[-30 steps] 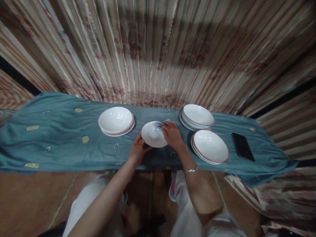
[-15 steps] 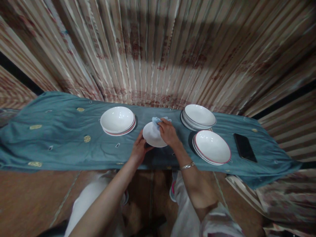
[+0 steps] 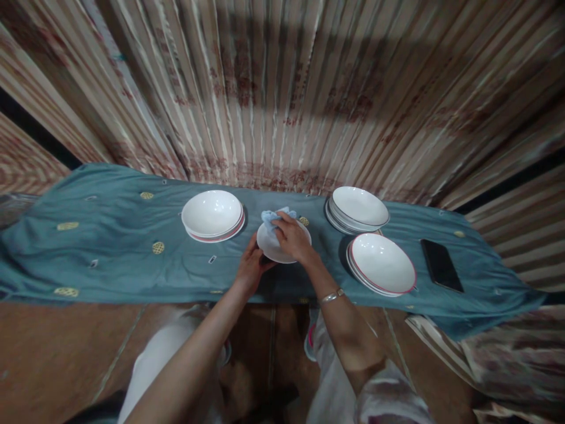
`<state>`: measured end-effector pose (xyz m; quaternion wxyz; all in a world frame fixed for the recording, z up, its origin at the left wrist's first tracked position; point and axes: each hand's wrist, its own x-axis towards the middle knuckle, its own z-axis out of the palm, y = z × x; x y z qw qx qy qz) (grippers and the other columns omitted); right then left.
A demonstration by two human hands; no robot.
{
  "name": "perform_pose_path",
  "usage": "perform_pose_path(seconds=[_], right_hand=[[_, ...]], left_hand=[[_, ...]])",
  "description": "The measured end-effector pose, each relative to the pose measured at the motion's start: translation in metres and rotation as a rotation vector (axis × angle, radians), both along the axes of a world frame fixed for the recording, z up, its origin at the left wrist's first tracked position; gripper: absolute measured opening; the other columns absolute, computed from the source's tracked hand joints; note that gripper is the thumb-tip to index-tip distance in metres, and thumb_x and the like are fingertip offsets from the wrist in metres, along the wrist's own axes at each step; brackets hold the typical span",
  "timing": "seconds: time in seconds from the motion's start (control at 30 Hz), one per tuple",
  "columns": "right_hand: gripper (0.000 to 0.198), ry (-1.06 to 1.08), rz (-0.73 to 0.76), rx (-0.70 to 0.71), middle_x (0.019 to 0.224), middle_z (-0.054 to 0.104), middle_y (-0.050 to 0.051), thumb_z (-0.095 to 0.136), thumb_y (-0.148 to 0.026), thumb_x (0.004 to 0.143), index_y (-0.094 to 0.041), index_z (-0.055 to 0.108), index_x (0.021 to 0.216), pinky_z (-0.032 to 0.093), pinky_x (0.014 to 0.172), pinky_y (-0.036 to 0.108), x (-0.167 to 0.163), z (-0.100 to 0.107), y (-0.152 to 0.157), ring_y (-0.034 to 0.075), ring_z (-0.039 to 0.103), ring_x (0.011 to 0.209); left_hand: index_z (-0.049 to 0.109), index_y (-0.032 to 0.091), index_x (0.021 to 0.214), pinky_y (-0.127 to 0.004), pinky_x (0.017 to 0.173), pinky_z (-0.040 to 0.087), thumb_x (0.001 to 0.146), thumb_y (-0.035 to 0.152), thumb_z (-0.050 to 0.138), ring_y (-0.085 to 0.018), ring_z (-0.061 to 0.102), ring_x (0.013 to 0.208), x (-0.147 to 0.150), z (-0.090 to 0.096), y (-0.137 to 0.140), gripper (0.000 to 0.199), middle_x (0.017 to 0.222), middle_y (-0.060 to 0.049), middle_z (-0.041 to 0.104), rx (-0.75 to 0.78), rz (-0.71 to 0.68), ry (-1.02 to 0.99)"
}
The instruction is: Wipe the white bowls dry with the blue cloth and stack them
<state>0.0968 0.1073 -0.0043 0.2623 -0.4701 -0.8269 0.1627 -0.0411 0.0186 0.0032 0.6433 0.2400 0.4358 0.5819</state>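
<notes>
A small white bowl (image 3: pixel 278 252) is held tilted over the middle of the cloth-covered table. My left hand (image 3: pixel 252 265) grips its left rim, thumb near the front and fingers along the side and partly hidden below. A crumpled light blue cloth (image 3: pixel 270 220) is bunched in my right hand (image 3: pixel 291 235), which presses it against the far inner side of the bowl. Most of the bowl's right interior lies behind that hand.
To the left stands a stack of white plates (image 3: pixel 212 213). On the right are a dark-rimmed stack (image 3: pixel 359 207) and a red-rimmed stack (image 3: pixel 383 264). Beyond them lies a black phone (image 3: pixel 441 265) on the green tablecloth (image 3: pixel 119 253). A corrugated wall (image 3: pixel 265 88) rises behind.
My right hand has slid the blue cloth leftward along the bowl's far rim. My left hand keeps its hold on the bowl, which stays in about the same place.
</notes>
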Motion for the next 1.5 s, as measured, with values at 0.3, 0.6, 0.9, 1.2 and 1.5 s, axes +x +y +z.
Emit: perform_pose_path(seconds=[0.3,0.6,0.9,1.2,1.5], right_hand=[[0.031,0.186,0.133,-0.056,0.138,0.060,0.009,0.051,-0.018,0.092,-0.021,0.073,0.114,0.040,0.114,0.038,-0.005,-0.007,0.002,0.021,0.055,0.128],[0.026,0.229,0.188,-0.183,0.130,0.066,0.009,0.053,-0.018,0.092,-0.020,0.077,0.103,0.040,0.113,0.036,-0.006,-0.010,0.001,0.020,0.058,0.126],[0.022,0.119,0.283,-0.305,0.104,0.074,0.006,0.054,-0.013,0.088,-0.018,0.076,0.086,0.047,0.095,0.030,0.000,0.010,-0.007,0.019,0.066,0.100],[0.021,0.057,0.325,-0.429,0.080,0.070,0.002,0.054,-0.012,0.086,-0.013,0.075,0.081,0.043,0.074,0.023,0.011,0.022,-0.015,0.013,0.060,0.076],[0.023,-0.224,0.159,-0.415,0.069,0.069,0.001,0.058,-0.017,0.086,-0.015,0.076,0.072,0.034,0.060,0.024,0.017,0.042,-0.029,0.012,0.056,0.064]], left_hand=[[0.061,0.025,0.132,-0.053,0.091,0.060,0.075,0.022,0.071,-0.029,0.060,0.119,-0.001,-0.003,0.000,0.058,0.133,-0.009,0.063,-0.001,0.008,-0.018],[0.067,0.023,0.119,-0.050,0.094,0.060,0.073,0.019,0.069,-0.031,0.051,0.133,0.001,0.000,0.000,0.046,0.147,-0.008,0.055,0.008,0.018,0.009],[0.063,0.023,0.124,-0.048,0.090,0.060,0.072,0.023,0.069,-0.024,0.063,0.111,0.000,-0.002,0.000,0.052,0.127,-0.007,0.066,-0.013,0.013,-0.002],[0.062,0.023,0.125,-0.042,0.084,0.061,0.071,0.024,0.069,-0.020,0.064,0.098,-0.001,-0.003,0.000,0.055,0.119,-0.006,0.066,0.007,-0.001,-0.002],[0.063,0.026,0.121,-0.042,0.083,0.061,0.069,0.021,0.067,-0.021,0.061,0.096,-0.001,-0.003,0.001,0.052,0.114,-0.004,0.067,0.016,-0.026,0.013]])
